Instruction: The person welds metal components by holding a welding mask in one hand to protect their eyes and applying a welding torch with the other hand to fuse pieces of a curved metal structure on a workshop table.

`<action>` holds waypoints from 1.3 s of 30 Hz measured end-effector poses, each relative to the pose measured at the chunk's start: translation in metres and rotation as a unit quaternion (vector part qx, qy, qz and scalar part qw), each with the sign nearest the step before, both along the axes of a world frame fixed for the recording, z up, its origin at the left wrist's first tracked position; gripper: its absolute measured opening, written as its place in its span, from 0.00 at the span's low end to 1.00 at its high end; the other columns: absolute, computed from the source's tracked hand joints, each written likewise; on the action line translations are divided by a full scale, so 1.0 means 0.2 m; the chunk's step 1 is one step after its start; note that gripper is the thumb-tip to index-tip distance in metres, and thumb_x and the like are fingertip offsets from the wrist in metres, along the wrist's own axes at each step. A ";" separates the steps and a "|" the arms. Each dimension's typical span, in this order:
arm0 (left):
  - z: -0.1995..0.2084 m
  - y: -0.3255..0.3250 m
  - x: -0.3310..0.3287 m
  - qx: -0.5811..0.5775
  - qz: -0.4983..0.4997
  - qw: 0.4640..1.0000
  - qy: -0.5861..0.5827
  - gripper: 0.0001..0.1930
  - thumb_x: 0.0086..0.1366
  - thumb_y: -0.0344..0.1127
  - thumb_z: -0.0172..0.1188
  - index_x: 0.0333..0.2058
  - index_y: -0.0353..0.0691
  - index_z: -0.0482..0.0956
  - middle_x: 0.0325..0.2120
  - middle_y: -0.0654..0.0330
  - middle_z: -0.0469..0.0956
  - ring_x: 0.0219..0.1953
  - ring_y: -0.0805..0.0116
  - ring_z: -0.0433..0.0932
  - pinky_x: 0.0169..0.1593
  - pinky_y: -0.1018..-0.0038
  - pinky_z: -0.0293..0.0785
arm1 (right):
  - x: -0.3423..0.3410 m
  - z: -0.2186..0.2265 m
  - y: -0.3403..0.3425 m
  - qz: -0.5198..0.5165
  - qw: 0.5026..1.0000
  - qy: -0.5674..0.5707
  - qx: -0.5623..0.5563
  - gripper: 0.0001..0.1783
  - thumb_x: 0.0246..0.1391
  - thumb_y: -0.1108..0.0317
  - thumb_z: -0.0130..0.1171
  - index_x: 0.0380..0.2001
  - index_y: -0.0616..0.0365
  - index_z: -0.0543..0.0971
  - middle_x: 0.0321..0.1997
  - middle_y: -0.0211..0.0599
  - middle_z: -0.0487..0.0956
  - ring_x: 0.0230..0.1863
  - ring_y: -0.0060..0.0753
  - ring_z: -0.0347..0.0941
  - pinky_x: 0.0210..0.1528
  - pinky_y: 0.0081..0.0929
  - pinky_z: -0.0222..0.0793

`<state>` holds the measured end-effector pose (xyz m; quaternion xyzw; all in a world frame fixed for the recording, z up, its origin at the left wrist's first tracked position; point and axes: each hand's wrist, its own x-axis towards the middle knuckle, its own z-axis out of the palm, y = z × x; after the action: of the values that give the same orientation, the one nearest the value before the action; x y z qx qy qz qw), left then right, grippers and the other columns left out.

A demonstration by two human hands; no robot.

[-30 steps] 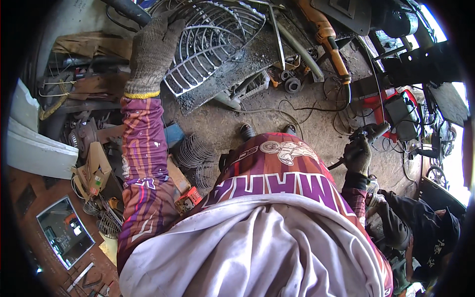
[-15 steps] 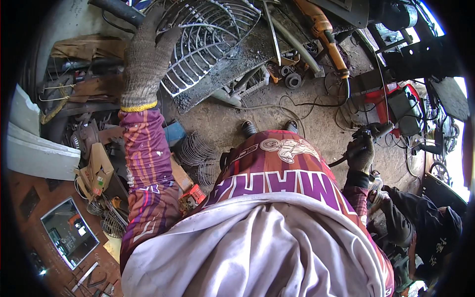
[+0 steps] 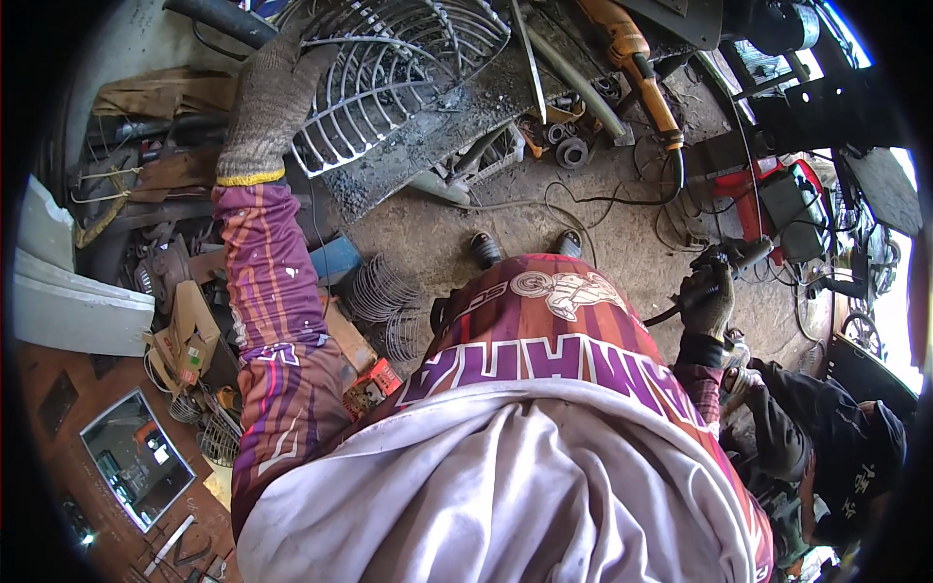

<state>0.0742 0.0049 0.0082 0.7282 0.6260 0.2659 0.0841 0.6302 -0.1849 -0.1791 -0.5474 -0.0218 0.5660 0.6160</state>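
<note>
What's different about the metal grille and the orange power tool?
The metal grille is greyish; the power tool is mostly orange. The grille is wide, with gaps between its bars; the tool is long and solid. The left hand is at the grille's edge; no hand is on the tool. Both are near the picture's top.

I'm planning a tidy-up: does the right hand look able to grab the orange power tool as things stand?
Probably not: the right hand is occupied with a dark handle, and the orange power tool lies farther forward, apart from it.
</note>
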 end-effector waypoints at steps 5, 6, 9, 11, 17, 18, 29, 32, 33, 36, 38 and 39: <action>0.02 0.00 0.02 -0.040 0.035 0.999 -0.006 0.27 0.62 0.44 0.59 0.57 0.39 0.69 0.46 0.49 0.78 0.49 0.58 0.77 0.52 0.68 0.70 | 0.02 -0.01 -0.02 -0.021 1.000 -0.001 0.012 0.11 0.59 0.56 0.54 0.37 0.50 0.74 0.22 0.20 0.73 0.19 0.18 0.68 0.22 0.21 0.65; 0.03 0.00 0.03 -0.048 0.036 0.998 -0.007 0.29 0.60 0.43 0.61 0.57 0.35 0.69 0.49 0.51 0.77 0.51 0.63 0.75 0.56 0.70 0.67 | 0.03 -0.02 -0.03 -0.026 1.000 -0.005 0.013 0.11 0.59 0.56 0.54 0.37 0.50 0.75 0.23 0.20 0.73 0.21 0.18 0.70 0.22 0.21 0.66; 0.11 -0.06 0.16 -0.061 0.001 0.992 -0.108 0.30 0.60 0.40 0.61 0.58 0.34 0.67 0.49 0.52 0.76 0.51 0.65 0.74 0.56 0.71 0.67 | 0.06 -0.03 -0.04 -0.033 0.999 0.022 0.010 0.11 0.58 0.55 0.56 0.37 0.49 0.75 0.25 0.20 0.75 0.23 0.18 0.72 0.24 0.22 0.67; 0.09 -0.06 0.13 -0.056 -0.011 0.986 -0.156 0.30 0.60 0.38 0.62 0.59 0.34 0.67 0.49 0.53 0.75 0.51 0.67 0.74 0.56 0.71 0.66 | 0.13 -0.08 -0.06 -0.009 0.998 0.059 0.000 0.12 0.57 0.54 0.57 0.37 0.47 0.76 0.28 0.20 0.77 0.26 0.20 0.74 0.28 0.26 0.71; -0.05 -0.04 -0.02 -0.077 0.044 0.978 -0.187 0.25 0.59 0.36 0.63 0.54 0.31 0.71 0.44 0.54 0.79 0.43 0.69 0.76 0.51 0.73 0.68 | 0.11 -0.04 -0.03 -0.042 0.998 0.049 0.009 0.10 0.57 0.55 0.56 0.36 0.47 0.76 0.25 0.19 0.74 0.24 0.18 0.71 0.27 0.25 0.68; -0.07 -0.01 -0.02 -0.077 0.046 0.978 -0.186 0.25 0.59 0.36 0.63 0.54 0.31 0.71 0.44 0.54 0.79 0.43 0.69 0.76 0.51 0.73 0.68 | 0.14 -0.06 -0.04 -0.040 0.998 0.050 0.008 0.10 0.57 0.55 0.56 0.36 0.47 0.76 0.25 0.19 0.74 0.24 0.18 0.71 0.27 0.25 0.68; 0.00 0.01 -0.01 -0.110 0.046 0.972 -0.204 0.20 0.61 0.39 0.60 0.49 0.33 0.76 0.39 0.58 0.81 0.39 0.74 0.75 0.48 0.75 0.69 | 0.09 -0.03 0.05 0.003 1.000 -0.007 -0.006 0.10 0.57 0.55 0.55 0.34 0.48 0.75 0.21 0.20 0.71 0.18 0.19 0.66 0.22 0.21 0.64; 0.03 0.01 0.01 -0.135 0.057 0.973 -0.179 0.21 0.61 0.39 0.61 0.50 0.33 0.76 0.39 0.57 0.81 0.41 0.73 0.76 0.49 0.75 0.69 | 0.07 -0.02 0.06 -0.009 1.000 -0.005 -0.021 0.11 0.58 0.54 0.54 0.35 0.48 0.75 0.22 0.20 0.72 0.19 0.20 0.67 0.22 0.21 0.64; 0.04 0.00 0.02 -0.133 0.057 0.976 -0.162 0.22 0.61 0.39 0.61 0.51 0.33 0.74 0.42 0.55 0.81 0.43 0.71 0.76 0.51 0.74 0.68 | 0.08 -0.04 0.06 -0.013 1.000 0.001 -0.012 0.11 0.59 0.54 0.54 0.35 0.48 0.75 0.22 0.20 0.72 0.19 0.19 0.68 0.23 0.21 0.64; 0.03 0.00 0.03 -0.108 0.063 0.979 -0.159 0.20 0.61 0.37 0.60 0.51 0.36 0.77 0.41 0.62 0.80 0.43 0.75 0.74 0.51 0.76 0.67 | 0.09 -0.05 0.03 -0.012 1.000 0.019 0.010 0.13 0.59 0.52 0.54 0.36 0.48 0.75 0.23 0.20 0.73 0.20 0.19 0.69 0.23 0.22 0.65; 0.06 -0.02 0.05 -0.109 0.050 0.979 -0.162 0.22 0.61 0.35 0.59 0.53 0.35 0.74 0.44 0.60 0.79 0.46 0.73 0.74 0.54 0.75 0.66 | 0.09 -0.07 0.02 -0.013 0.999 0.033 0.024 0.13 0.59 0.51 0.54 0.37 0.48 0.75 0.24 0.20 0.73 0.21 0.19 0.69 0.24 0.22 0.66; 0.08 -0.03 0.06 -0.096 0.026 0.981 -0.169 0.24 0.61 0.35 0.59 0.55 0.33 0.71 0.48 0.55 0.77 0.48 0.68 0.74 0.56 0.73 0.65 | 0.09 -0.08 0.02 -0.029 0.998 0.037 0.029 0.14 0.59 0.50 0.54 0.37 0.48 0.75 0.24 0.20 0.73 0.22 0.19 0.70 0.25 0.23 0.66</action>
<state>0.0857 -0.0020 0.0236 0.6447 0.6440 0.3263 0.2512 0.6490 -0.1819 -0.1954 -0.5080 0.0003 0.5673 0.6482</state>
